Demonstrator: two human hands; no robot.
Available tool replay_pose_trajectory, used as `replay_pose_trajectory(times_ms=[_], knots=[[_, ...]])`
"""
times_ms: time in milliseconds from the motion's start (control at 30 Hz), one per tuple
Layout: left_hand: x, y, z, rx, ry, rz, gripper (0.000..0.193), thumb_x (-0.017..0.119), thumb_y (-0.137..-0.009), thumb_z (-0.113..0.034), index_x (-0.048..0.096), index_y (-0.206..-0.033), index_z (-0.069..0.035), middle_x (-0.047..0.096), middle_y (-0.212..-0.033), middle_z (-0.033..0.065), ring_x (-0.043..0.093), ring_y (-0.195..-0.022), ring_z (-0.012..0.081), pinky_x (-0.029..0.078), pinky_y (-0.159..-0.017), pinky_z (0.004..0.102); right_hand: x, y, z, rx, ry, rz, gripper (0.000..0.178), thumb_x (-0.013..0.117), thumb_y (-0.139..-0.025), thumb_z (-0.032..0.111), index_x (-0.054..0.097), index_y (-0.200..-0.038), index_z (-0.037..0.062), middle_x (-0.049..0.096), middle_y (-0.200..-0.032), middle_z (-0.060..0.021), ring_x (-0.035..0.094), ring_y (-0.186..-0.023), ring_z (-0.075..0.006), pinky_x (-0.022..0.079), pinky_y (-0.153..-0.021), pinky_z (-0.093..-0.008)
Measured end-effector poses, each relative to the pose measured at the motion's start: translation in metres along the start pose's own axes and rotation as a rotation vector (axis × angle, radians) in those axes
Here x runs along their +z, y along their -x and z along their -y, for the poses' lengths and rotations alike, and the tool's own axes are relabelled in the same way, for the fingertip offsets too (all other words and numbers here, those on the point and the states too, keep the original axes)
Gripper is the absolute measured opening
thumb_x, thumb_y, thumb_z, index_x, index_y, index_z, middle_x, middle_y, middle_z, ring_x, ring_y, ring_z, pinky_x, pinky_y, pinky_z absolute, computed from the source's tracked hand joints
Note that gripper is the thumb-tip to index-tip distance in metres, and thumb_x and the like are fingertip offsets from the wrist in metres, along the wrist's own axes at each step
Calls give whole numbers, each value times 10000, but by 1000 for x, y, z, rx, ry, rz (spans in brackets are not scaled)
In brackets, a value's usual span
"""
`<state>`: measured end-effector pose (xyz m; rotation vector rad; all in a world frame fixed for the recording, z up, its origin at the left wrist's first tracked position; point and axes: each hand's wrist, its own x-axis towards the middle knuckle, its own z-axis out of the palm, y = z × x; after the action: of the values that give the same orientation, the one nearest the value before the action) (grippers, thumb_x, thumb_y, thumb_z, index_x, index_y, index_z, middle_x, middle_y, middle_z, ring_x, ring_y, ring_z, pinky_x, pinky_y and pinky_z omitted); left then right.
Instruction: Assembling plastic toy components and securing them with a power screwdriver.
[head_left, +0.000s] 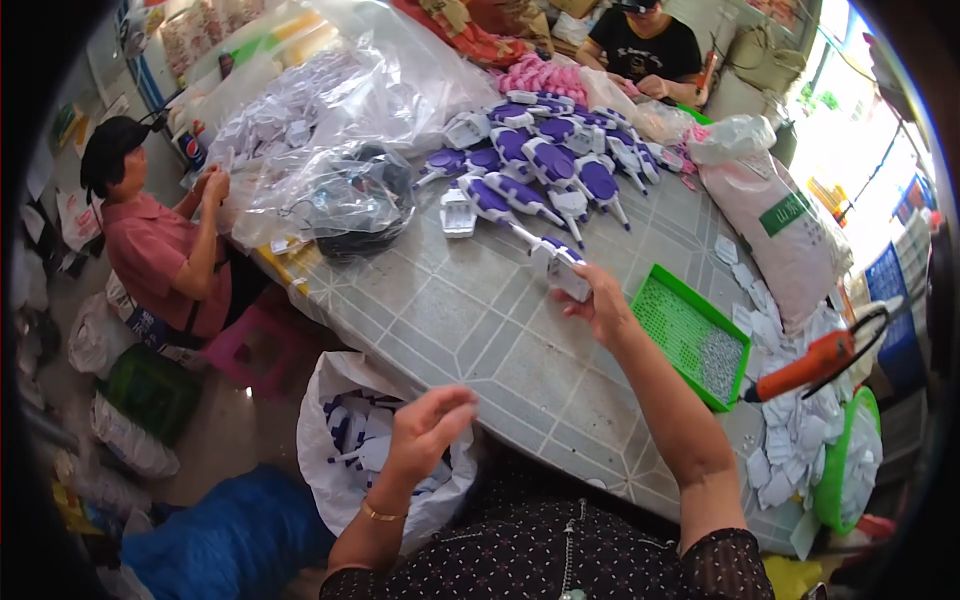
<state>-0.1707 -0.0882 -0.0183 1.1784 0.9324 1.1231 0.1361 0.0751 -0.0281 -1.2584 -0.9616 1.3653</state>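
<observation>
My right hand (603,305) grips a white-and-purple plastic piece (558,266) with a narrow neck, holding it over the grey table. Beyond it lies a heap of similar purple-and-white pieces (550,160), each with a rounded body and thin tip. A single white piece (458,214) lies at the heap's near left side. My left hand (432,428) holds nothing; its fingers are stretched out above an open white sack (318,400) beside the table edge. Inside that sack are several purple-and-white pieces (372,452).
A green tray (655,318) with small metal bits stands right of my right hand. An orange power screwdriver (805,365) lies over white plastic parts (795,440). Clear plastic bags (300,130) cover the table's left side. Two co-workers sit at the left and far side.
</observation>
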Motion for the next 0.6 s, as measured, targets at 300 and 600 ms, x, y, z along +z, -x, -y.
replay_pose_trajectory(times_ms=[300, 600], knots=[[114, -63, 39, 69, 502, 308, 705, 514, -1026, -493, 340, -1538, -41, 472, -1505, 192, 520, -1331, 311, 480, -1057, 446, 5, 176, 12, 267, -657, 254, 529, 459, -1021, 427, 544, -1347, 20, 683, -1172, -184, 702, -943, -296, 569, -730, -399], [134, -51, 31, -139, 794, 366, 584, 555, -989, -436, 488, -1427, -56, 628, -1225, 225, 628, -1023, 370, 532, -893, 526, -115, 299, 25, 152, 356, 403, 390, 601, -1013, 329, 639, -1273, 41, 720, -1057, -79, 675, -907, -149, 570, -782, -310]])
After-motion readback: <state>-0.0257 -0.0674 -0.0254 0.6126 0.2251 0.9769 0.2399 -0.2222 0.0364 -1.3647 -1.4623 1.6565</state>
